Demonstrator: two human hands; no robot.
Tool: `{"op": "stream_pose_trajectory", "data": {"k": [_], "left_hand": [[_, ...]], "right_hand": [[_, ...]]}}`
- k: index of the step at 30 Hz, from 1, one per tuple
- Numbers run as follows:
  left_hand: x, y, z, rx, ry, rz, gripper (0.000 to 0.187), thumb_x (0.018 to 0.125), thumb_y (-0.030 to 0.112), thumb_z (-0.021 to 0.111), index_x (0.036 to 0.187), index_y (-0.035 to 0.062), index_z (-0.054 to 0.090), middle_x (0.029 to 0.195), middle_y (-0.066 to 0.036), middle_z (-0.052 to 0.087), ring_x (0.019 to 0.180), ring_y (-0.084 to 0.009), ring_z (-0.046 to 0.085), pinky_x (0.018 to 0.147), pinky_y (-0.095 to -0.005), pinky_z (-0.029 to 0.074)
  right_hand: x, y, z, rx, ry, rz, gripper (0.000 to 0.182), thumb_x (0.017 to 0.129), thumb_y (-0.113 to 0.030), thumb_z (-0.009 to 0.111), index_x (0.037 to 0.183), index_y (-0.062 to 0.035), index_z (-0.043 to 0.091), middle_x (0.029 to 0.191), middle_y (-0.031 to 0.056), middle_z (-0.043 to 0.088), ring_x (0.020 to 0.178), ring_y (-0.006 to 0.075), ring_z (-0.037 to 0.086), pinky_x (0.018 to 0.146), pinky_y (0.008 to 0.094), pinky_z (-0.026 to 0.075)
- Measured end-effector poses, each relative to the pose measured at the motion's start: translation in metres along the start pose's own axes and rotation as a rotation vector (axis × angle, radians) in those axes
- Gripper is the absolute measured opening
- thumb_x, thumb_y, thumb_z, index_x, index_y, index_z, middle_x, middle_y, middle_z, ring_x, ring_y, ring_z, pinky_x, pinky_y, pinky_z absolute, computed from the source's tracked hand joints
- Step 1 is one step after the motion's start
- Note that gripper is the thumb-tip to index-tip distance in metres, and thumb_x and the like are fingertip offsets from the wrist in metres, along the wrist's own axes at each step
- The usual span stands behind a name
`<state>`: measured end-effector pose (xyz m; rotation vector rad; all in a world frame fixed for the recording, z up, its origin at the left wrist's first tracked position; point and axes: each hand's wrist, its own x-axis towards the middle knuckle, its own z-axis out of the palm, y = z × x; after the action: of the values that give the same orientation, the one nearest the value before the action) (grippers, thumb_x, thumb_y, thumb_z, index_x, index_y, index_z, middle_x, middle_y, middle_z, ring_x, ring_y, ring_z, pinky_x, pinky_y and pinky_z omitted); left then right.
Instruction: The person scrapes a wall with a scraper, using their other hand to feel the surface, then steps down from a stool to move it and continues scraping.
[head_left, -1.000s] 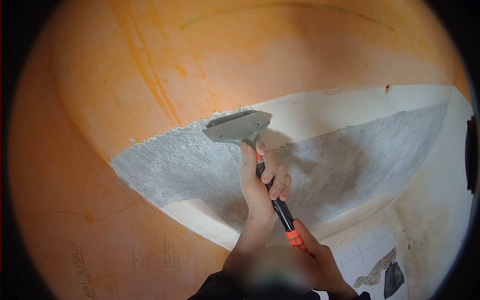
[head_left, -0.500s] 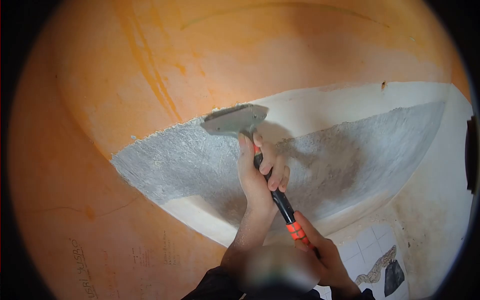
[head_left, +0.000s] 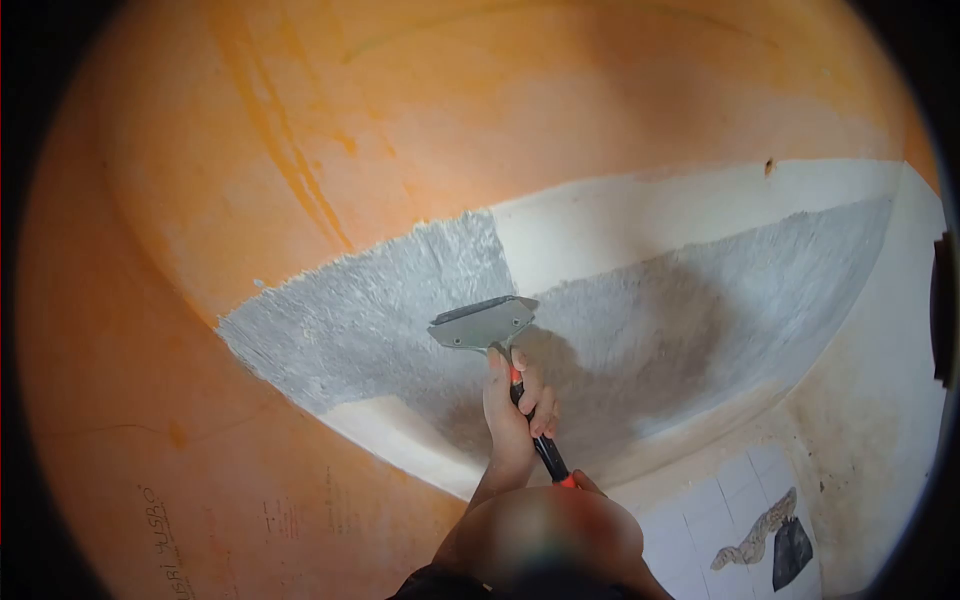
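Note:
A long-handled wall scraper [head_left: 482,325] with a wide metal head stands against the grey, scraped band of wall [head_left: 370,310]. My left hand [head_left: 515,415] is wrapped round the black handle just below the head, thumb on the left side. Lower down, my right hand [head_left: 588,484] holds the handle near its red grip. Most of that hand is hidden behind a blurred shape. Above the head, the grey patch reaches the rough edge of the orange paint [head_left: 400,130]. To its right runs a white strip [head_left: 620,220].
Orange wall with handwriting [head_left: 155,540] lies at lower left. At lower right are white tiles [head_left: 700,510], with a crumpled patterned cloth [head_left: 755,535] and a dark piece [head_left: 791,553] on them. A dark object [head_left: 942,310] sits at the right edge.
The scraper head has moved down from the orange paint's edge onto the grey band, both hands coming down with it. Grey surface now shows where the head was.

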<state>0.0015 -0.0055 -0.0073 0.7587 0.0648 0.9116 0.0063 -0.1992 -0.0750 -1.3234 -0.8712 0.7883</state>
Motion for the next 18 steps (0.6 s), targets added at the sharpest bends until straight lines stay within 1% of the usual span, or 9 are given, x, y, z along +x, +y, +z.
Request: {"op": "stream_pose_trajectory", "data": {"k": [1,2,4,5,7,8,10,13,18], "left_hand": [[-0.004,-0.003,-0.006,0.008,0.011,-0.011,0.036,0.104,0.046,0.029,0.095,0.0154,0.045,0.053,0.006,0.029,0.030,-0.0063,0.024,0.028,-0.0215,0.029],[-0.005,-0.006,-0.009,0.005,0.022,-0.016,0.036,0.104,0.046,0.029,0.095,0.0154,0.045,0.053,0.006,0.029,0.030,-0.0063,0.024,0.028,-0.0215,0.029],[-0.010,-0.008,-0.014,0.084,0.030,-0.052,0.039,0.103,0.050,0.030,0.094,0.0148,0.044,0.053,0.005,0.029,0.031,-0.0070,0.024,0.028,-0.0234,0.028],[-0.014,-0.008,-0.017,0.087,0.046,-0.072,0.039,0.103,0.050,0.030,0.094,0.0148,0.044,0.053,0.005,0.029,0.031,-0.0070,0.024,0.028,-0.0234,0.028],[-0.012,-0.009,-0.020,0.037,0.033,-0.076,0.039,0.103,0.049,0.029,0.094,0.0149,0.044,0.053,0.005,0.030,0.031,-0.0070,0.024,0.028,-0.0233,0.028],[-0.010,-0.010,-0.021,0.023,-0.007,-0.065,0.039,0.104,0.049,0.028,0.094,0.0150,0.044,0.053,0.005,0.030,0.031,-0.0068,0.024,0.028,-0.0231,0.027],[-0.008,-0.007,-0.017,0.013,-0.028,-0.061,0.039,0.104,0.048,0.026,0.094,0.0156,0.046,0.052,0.006,0.029,0.031,-0.0062,0.023,0.028,-0.0229,0.027],[-0.006,-0.005,-0.015,0.000,-0.071,-0.055,0.039,0.105,0.046,0.024,0.095,0.0160,0.048,0.052,0.006,0.029,0.031,-0.0057,0.023,0.028,-0.0225,0.028],[-0.003,-0.010,-0.021,-0.042,-0.148,-0.053,0.038,0.105,0.045,0.024,0.098,0.0157,0.048,0.054,0.006,0.031,0.031,-0.0054,0.025,0.027,-0.0222,0.029]], "right_hand": [[-0.003,0.013,0.001,-0.103,0.035,-0.050,0.056,0.094,-0.009,0.057,0.145,0.0003,0.036,0.073,0.0008,0.058,0.062,0.0058,0.051,0.059,0.0228,0.044],[-0.005,0.019,0.001,-0.104,0.032,-0.038,0.056,0.094,-0.009,0.057,0.145,0.0003,0.036,0.073,0.0008,0.058,0.062,0.0058,0.051,0.059,0.0228,0.044],[-0.012,0.026,0.005,-0.298,0.097,-0.070,0.053,0.093,-0.007,0.058,0.143,0.0013,0.040,0.072,0.0056,0.061,0.063,0.0072,0.056,0.061,0.0251,0.048],[-0.015,0.029,0.008,-0.290,0.099,-0.045,0.053,0.093,-0.007,0.058,0.143,0.0013,0.040,0.072,0.0056,0.061,0.063,0.0072,0.056,0.061,0.0251,0.048],[-0.013,0.032,0.009,-0.363,0.110,-0.144,0.053,0.091,-0.006,0.058,0.141,0.0023,0.042,0.068,0.0072,0.060,0.060,0.0079,0.057,0.058,0.0257,0.048],[-0.012,0.034,0.010,-0.365,0.113,-0.131,0.053,0.091,-0.006,0.058,0.141,0.0023,0.042,0.068,0.0072,0.060,0.060,0.0079,0.057,0.058,0.0257,0.048],[-0.009,0.037,0.011,-0.279,0.170,-0.159,0.053,0.088,-0.010,0.063,0.139,-0.0050,0.049,0.059,0.0095,0.057,0.047,0.0196,0.056,0.050,0.0305,0.045],[-0.008,0.035,0.015,-0.276,0.203,-0.202,0.050,0.088,-0.008,0.063,0.137,-0.0044,0.052,0.056,0.0084,0.055,0.044,0.0177,0.053,0.048,0.0301,0.042],[-0.009,0.038,0.023,-0.233,0.292,-0.205,0.047,0.087,-0.005,0.063,0.133,-0.0034,0.055,0.055,0.0080,0.053,0.043,0.0158,0.051,0.046,0.0284,0.040]]}}
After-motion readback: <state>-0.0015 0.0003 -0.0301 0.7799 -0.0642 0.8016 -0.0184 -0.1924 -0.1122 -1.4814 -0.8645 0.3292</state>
